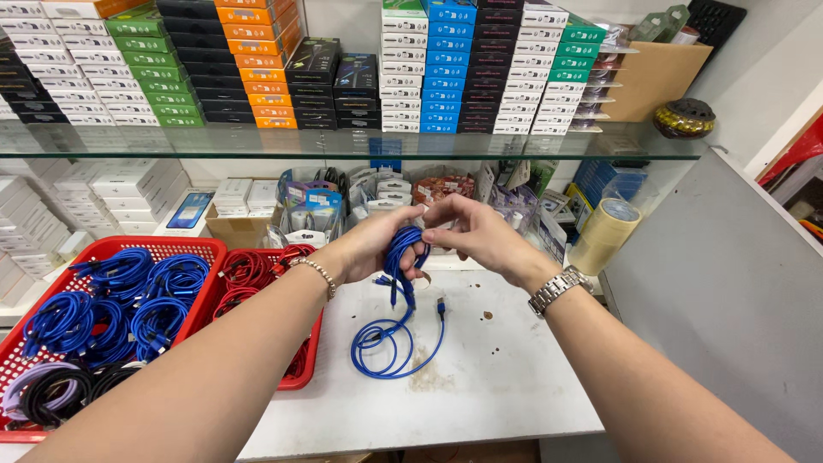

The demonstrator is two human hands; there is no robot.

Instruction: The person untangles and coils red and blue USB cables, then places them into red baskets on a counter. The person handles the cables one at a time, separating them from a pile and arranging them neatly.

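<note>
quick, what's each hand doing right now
left hand: closed around a coiled blue cable, its loose end lying on the white table
right hand: fingers pinching the same blue cable at the top

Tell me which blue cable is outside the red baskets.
The blue cable held by both hands, left hand and right hand, trailing loose loops onto the white table; the others lie coiled in baskets.
</note>
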